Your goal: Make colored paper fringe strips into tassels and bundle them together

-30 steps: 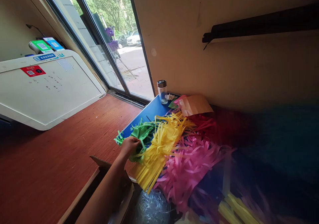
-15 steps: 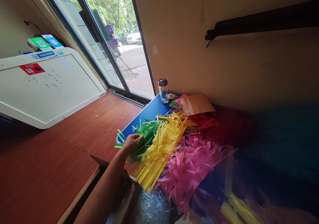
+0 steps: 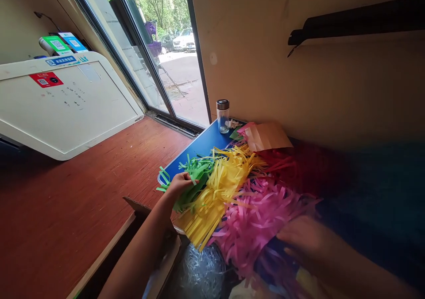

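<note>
With thumb and fingers pinched together, my left hand [image 3: 183, 184] holds green paper strips [image 3: 199, 170] at the left side of the blue table [image 3: 195, 148]. A bundle of yellow paper strips [image 3: 222, 179] lies just right of it. Farther right is a heap of pink paper strips [image 3: 255, 219]. My right hand [image 3: 302, 232] is at the pink heap's right edge, smeared by motion, so its fingers do not show clearly. Behind the pink heap lie red paper strips [image 3: 282, 166], partly under a brown paper sheet [image 3: 268, 136].
A lidded glass jar [image 3: 223, 117] stands at the table's far corner. Below the table edge, an open cardboard box [image 3: 166, 263] sits near a clear shredded filler bundle [image 3: 203, 268]. A white board-like panel [image 3: 83, 108] is at left, beside the glass door [image 3: 166, 68].
My right hand has come into view from the lower right and is now at the pink strips. My left hand keeps its pinch on the green strips. The view has shifted slightly.
</note>
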{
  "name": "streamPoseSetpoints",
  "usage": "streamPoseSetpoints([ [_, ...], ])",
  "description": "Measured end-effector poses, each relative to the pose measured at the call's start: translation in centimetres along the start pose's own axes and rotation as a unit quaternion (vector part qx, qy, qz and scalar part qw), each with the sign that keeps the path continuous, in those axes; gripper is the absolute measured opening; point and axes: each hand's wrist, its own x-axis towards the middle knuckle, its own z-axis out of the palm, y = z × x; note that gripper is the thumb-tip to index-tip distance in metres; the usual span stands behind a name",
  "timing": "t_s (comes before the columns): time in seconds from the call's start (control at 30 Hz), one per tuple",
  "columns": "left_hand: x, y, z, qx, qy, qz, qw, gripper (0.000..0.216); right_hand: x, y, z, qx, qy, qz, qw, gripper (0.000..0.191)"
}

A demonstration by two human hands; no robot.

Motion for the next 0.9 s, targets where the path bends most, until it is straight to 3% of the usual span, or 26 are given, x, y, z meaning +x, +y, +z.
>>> streamPoseSetpoints([
  [0.13,0.1,0.4,0.6,0.012,0.013,0.008,1.0,0.026,8.4,-0.3,2.4,0.044,-0.115,-0.13,0.984,0.023],
  [0.27,0.0,1.4,0.7,0.068,0.016,0.029,0.997,0.03,16.3,-3.6,6.6,0.032,-0.126,-0.155,0.979,0.045],
  [0.4,-0.5,3.2,-0.3,0.182,0.02,0.068,0.981,0.029,21.1,-5.6,12.1,0.0,-0.147,-0.169,0.975,0.067],
  [0.53,-1.0,5.2,-2.5,0.35,0.054,0.074,0.932,0.023,21.9,-5.6,15.7,-0.024,-0.172,-0.167,0.97,0.066],
  [0.67,-0.5,8.4,-6.0,0.479,0.127,0.056,0.867,0.019,21.1,-5.5,16.4,-0.047,-0.182,-0.157,0.97,0.059],
  [0.77,0.3,12.3,-9.6,0.534,0.189,0.057,0.822,0.027,21.0,-5.9,16.2,-0.057,-0.188,-0.146,0.97,0.056],
  [0.9,0.3,19.8,-13.9,0.558,0.292,0.067,0.774,0.033,21.5,-6.8,16.0,-0.062,-0.194,-0.132,0.97,0.051],
])
